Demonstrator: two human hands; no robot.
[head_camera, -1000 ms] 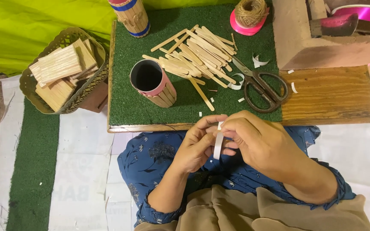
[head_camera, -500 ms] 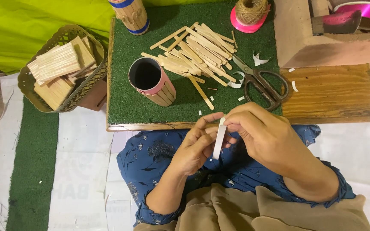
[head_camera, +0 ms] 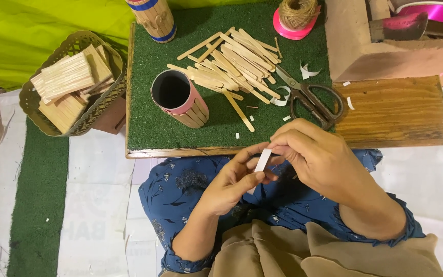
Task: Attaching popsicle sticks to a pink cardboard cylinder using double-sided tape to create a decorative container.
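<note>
Head view: a small white strip (head_camera: 262, 160) is pinched between the fingertips of both hands, left hand (head_camera: 232, 182) below and right hand (head_camera: 319, 156) above, just off the near edge of the green-topped wooden board (head_camera: 155, 123). Scissors (head_camera: 308, 100) lie near that edge; craft sticks (head_camera: 232, 64) are piled toward the far edge beside a stick-clad cup (head_camera: 180, 100).

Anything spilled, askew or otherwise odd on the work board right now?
Nothing spilled. Small white paper scraps lie scattered around the scissors, one craft stick lies apart from the pile, and the half-clad tube leans. Both hands, left hand and right hand, hold a white strip.
</note>
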